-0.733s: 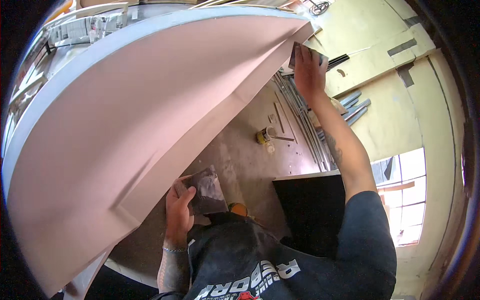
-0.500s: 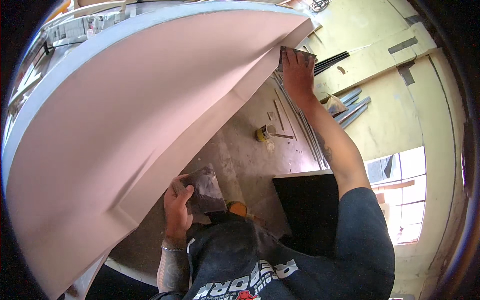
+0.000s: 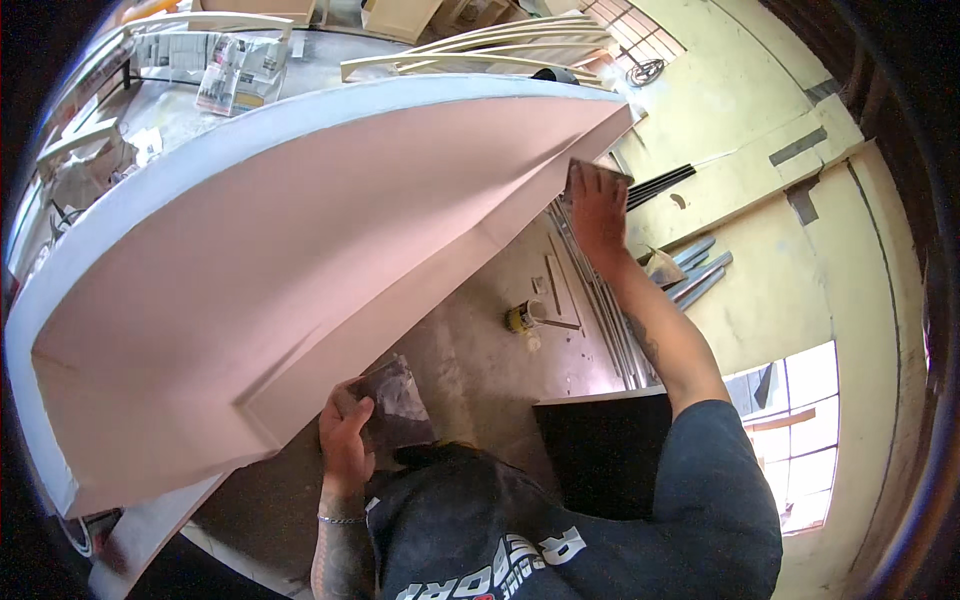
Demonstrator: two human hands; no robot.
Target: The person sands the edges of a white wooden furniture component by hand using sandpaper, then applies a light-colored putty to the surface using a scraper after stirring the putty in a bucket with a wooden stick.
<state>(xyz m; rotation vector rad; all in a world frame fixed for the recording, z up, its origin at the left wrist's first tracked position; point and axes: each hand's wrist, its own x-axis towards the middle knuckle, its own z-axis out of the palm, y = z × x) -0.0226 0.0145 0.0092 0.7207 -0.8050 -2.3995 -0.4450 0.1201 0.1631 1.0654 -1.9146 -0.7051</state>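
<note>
A large curved panel (image 3: 300, 230), matte pink inside with a pale blue rim (image 3: 205, 148), slants across the left and middle. Near its far right end, my right hand (image 3: 600, 220) lies with fingers outstretched over a dark sheet (image 3: 574, 170) that looks like sandpaper, pressing it to the panel's lower edge strip. Close to my body, my left hand (image 3: 345, 435) pinches a second dark, creased sheet (image 3: 405, 405), thumb on top, with whitish smears on its face. That sheet hangs just below the panel's near edge, apparently clear of it.
An open can (image 3: 520, 317) with a stick stands on the floor (image 3: 450, 330) beyond my left hand. Long metal bars (image 3: 605, 305) lie along the yellowish wall (image 3: 770, 260). A black box-like piece (image 3: 605, 455) is by my right elbow. Curved wooden strips (image 3: 480, 50) and newspaper (image 3: 240, 75) lie behind the panel.
My view has tilted up, so more shows behind the panel. My right hand stays at about the same spot on the edge strip. My left hand still holds its sheet, turned slightly.
</note>
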